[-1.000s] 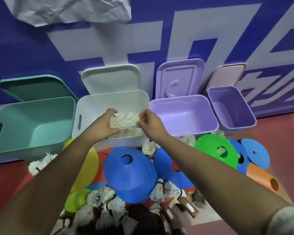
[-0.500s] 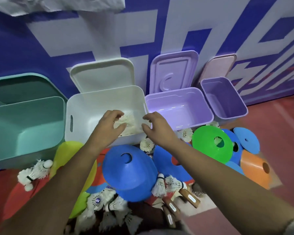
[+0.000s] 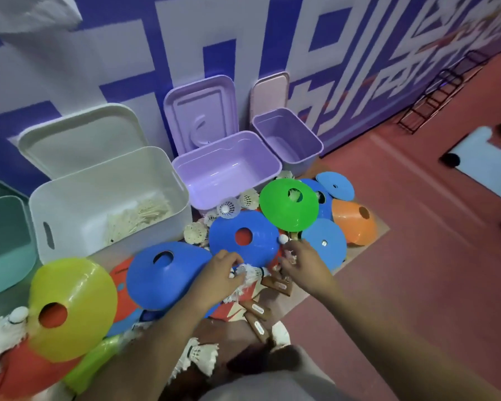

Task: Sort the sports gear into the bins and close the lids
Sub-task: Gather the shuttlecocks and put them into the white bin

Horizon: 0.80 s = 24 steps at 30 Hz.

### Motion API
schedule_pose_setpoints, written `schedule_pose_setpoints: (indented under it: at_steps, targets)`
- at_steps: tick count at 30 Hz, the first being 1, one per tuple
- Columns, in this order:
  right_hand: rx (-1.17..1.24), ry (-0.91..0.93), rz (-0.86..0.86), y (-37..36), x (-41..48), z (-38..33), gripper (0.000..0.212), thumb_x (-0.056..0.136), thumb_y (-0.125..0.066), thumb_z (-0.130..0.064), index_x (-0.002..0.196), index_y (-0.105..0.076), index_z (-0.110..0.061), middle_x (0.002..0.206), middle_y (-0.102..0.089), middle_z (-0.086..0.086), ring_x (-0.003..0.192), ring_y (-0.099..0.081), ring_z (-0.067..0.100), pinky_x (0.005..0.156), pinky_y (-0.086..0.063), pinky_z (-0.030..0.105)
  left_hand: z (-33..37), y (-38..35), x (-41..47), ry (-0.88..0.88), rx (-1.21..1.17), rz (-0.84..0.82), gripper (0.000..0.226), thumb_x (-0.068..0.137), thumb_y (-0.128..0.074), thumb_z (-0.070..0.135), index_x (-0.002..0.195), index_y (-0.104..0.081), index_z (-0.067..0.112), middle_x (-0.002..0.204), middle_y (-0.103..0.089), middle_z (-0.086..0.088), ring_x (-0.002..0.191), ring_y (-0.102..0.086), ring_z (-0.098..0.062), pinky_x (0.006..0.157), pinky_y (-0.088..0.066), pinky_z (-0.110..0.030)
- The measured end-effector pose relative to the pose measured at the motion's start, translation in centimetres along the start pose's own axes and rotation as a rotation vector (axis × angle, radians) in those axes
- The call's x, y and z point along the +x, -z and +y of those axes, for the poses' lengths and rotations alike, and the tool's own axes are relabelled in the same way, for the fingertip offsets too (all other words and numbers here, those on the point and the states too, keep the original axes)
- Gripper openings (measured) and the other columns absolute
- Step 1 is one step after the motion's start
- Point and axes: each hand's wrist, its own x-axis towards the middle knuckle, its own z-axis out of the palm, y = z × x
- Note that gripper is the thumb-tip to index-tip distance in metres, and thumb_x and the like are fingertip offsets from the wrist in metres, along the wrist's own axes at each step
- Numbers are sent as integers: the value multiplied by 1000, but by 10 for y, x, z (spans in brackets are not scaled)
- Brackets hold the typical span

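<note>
Beside the blue cone (image 3: pixel 258 247) on the floor (image 3: pixel 417 285), the left hand (image 3: pixel 217 274) pinches a white shuttlecock (image 3: pixel 250 274); the right hand (image 3: pixel 302 266) hovers just right (grip unclear). Far left, the open white bin (image 3: pixel 70 198) holds other shuttlecocks (image 3: pixel 139 215).

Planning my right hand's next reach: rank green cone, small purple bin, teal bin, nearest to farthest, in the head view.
1. green cone, just beyond the right hand.
2. small purple bin, back right.
3. teal bin, far left.
</note>
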Motion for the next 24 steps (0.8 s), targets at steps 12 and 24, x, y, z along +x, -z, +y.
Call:
schedule_pose_setpoints:
  at_steps: [12, 24]
  targets:
    - [-45, 91, -253, -63, 0, 43, 29, 86, -55, -37, 106, -56, -15, 106, -54, 9, 102, -51, 26, 85, -46, 39, 15, -62, 14, 210, 410, 15, 56, 89, -61, 33, 141, -41, 29, 129, -51, 0, 121, -45, -23, 99, -34, -36]
    - [-87, 165, -98, -40, 43, 76, 39, 82, -61, -11, 118, -53, -1, 109, -46, 18, 88, -52, 41, 71, -46, 44, 13, -85, 1, 332, 167, 284, 31, 80, -54, 34, 104, -66, 19, 102, -62, -1, 100, -57, -25, 92, -41, -41]
